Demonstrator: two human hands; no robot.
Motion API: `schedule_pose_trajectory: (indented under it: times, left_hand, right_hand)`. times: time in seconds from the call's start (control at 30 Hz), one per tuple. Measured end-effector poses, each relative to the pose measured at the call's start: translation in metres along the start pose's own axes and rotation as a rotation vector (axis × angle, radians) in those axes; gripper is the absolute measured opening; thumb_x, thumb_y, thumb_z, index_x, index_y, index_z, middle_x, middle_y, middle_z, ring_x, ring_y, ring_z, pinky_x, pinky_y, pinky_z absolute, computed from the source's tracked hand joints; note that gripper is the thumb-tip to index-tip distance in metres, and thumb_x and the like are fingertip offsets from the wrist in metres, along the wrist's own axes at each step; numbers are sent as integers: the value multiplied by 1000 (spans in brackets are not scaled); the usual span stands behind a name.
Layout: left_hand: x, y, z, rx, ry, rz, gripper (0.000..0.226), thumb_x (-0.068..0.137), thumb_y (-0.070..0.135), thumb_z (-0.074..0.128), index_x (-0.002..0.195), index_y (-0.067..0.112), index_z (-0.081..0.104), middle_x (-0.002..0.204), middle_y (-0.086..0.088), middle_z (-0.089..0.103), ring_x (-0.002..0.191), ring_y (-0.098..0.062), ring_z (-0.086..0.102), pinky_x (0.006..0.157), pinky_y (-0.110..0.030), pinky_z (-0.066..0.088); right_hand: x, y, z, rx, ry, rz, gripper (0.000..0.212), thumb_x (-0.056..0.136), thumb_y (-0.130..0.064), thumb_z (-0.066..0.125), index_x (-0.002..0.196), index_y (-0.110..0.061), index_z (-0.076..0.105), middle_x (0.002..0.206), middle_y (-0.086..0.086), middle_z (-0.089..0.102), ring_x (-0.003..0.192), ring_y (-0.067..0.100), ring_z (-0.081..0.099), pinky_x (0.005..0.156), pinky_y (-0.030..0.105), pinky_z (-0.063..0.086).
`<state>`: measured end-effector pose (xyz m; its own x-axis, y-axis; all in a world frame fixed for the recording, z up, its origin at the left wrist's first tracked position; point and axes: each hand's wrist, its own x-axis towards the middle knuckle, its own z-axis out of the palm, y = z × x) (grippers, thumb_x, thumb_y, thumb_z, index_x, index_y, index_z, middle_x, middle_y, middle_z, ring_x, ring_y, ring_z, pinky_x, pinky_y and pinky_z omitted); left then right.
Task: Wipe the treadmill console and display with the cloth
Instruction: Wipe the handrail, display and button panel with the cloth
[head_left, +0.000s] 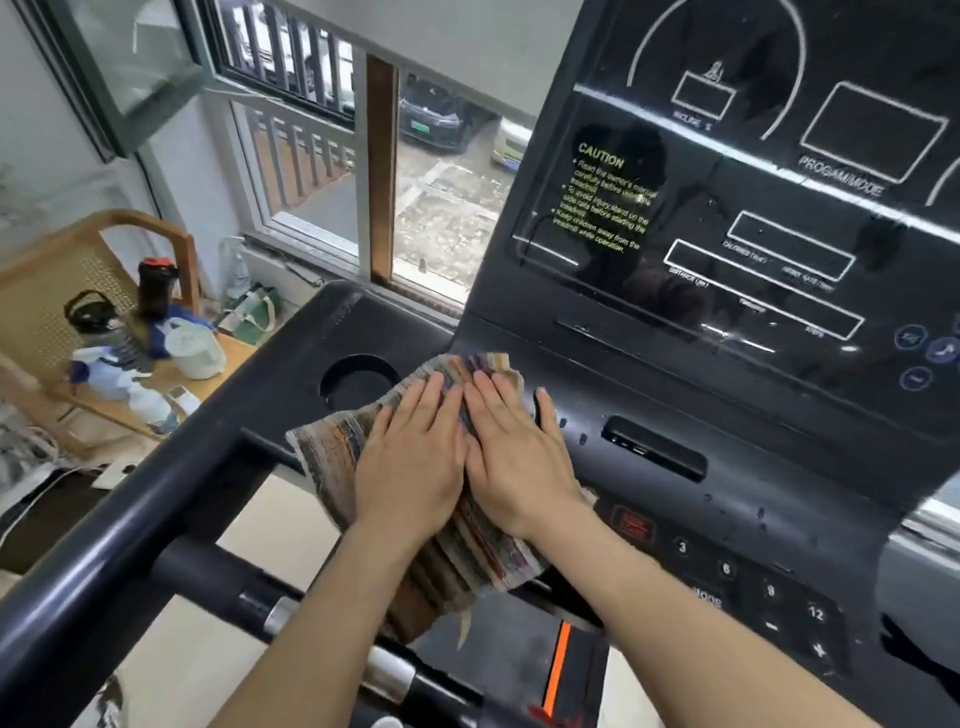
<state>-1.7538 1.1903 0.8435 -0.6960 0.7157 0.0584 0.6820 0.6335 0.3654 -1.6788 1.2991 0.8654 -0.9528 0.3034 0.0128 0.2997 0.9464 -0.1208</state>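
Both hands are flat on the cloth (327, 452) at centre frame. The left hand (410, 457) and right hand (514, 452) lie side by side, fingers straight and together, palms down, gripping nothing and only pressing. Two open palms spread the load over a wide patch, so my read is a broad swipe across the console (779, 483) deck, not spot scrubbing. The cloth is a striped rag lying on the left part of the console just right of the round cup holder (358, 382). Its near edge droops off the console lip toward the bottom of the frame (loose tail, could snag the handrail (130, 519)). The right little finger is off the cloth and touches bare plastic. Small droplets (583, 439) sit on the deck to the right of the hands, near the recessed slot (654, 449), so the surface looks wetted and that side likely needs a pass. The keypad (769, 592) at lower right is uncovered. The display (779, 171), a glossy black panel at upper right, is well apart from the cloth and shows streaks and reflections, so I judge it not yet done. Starting low on the flat deck makes sense, since the hands can lean in there, while the tilted screen calls for lighter pressure. A side table (218, 358) with spray bottles sits at left of frame.
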Motion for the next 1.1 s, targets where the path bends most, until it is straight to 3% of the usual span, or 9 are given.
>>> schedule_pose_trajectory:
  times: [0.2, 0.33, 0.4, 0.5, 0.57, 0.67, 0.8, 0.9, 1.1]
  left_hand:
    - [34, 20, 1, -31, -25, -52, 58, 103, 39, 10, 154, 20, -9, 162, -2, -11, 149, -14, -8, 121, -36, 3]
    - [17, 31, 8, 107, -29, -49, 59, 99, 35, 1, 153, 16, -10, 162, -4, -12, 149, -19, -11, 121, -40, -1]
    - [-3, 50, 16, 138, -35, 1, 65, 93, 36, 3, 155, 13, 4, 163, -5, -1, 150, -21, -1, 119, -40, -2]
    - [-22, 72, 27, 138, -53, 53, 61, 93, 38, 27, 145, 9, 42, 153, -9, 37, 142, -25, 33, 113, -44, 15]
    - [-25, 75, 30, 157, -61, 65, 62, 91, 41, 33, 143, 9, 45, 150, -9, 41, 139, -25, 38, 109, -46, 20]
    - [-23, 69, 33, 199, -57, 59, 71, 86, 42, 33, 150, 12, 33, 157, -8, 30, 144, -24, 28, 115, -44, 23]
    - [14, 61, 24, 220, -5, -17, 78, 85, 47, 9, 155, 15, -6, 162, -7, -10, 149, -21, -8, 118, -41, 3]
    - [44, 56, 16, 217, 74, -60, 73, 92, 43, 10, 148, 12, -26, 156, -8, -30, 145, -22, -24, 118, -38, -7]
    - [54, 54, 18, 185, 43, -74, 68, 99, 30, 16, 147, 11, -28, 158, -10, -27, 145, -22, -24, 121, -43, 2]
  right_hand:
    - [24, 22, 1, -20, 155, -25, 50, 100, -34, 31, 146, -17, 40, 153, -2, 37, 145, 13, 24, 116, 33, 3]
    - [0, 25, 6, -73, 133, 3, 46, 95, -29, 38, 136, -16, 53, 143, -1, 52, 136, 17, 40, 95, 33, 23]
    - [-30, 36, 1, -124, 107, -21, 45, 88, -24, 44, 128, -12, 61, 131, 1, 62, 125, 19, 51, 90, 34, 30]
    - [-69, 52, -10, -205, 109, -47, 50, 81, -22, 36, 119, -7, 67, 121, 8, 67, 114, 24, 62, 85, 35, 38]
    - [-77, 49, -12, -237, 94, -24, 54, 79, -20, 33, 113, -1, 70, 114, 15, 70, 108, 29, 65, 84, 39, 41]
    - [-67, 37, -11, -257, 94, 41, 55, 76, -17, 29, 103, 7, 71, 102, 23, 71, 97, 37, 67, 89, 44, 32]
    - [-31, 33, -7, -165, 121, 67, 58, 83, -20, 27, 124, 2, 61, 128, 18, 61, 118, 30, 59, 92, 41, 47]
    - [-1, 36, -6, -144, 148, 51, 59, 89, -27, 27, 140, -2, 46, 147, 11, 45, 137, 22, 38, 108, 39, 29]
    - [7, 47, -4, -125, 119, 5, 59, 94, -29, 34, 150, -10, 31, 159, 3, 24, 146, 12, 11, 114, 27, -4]
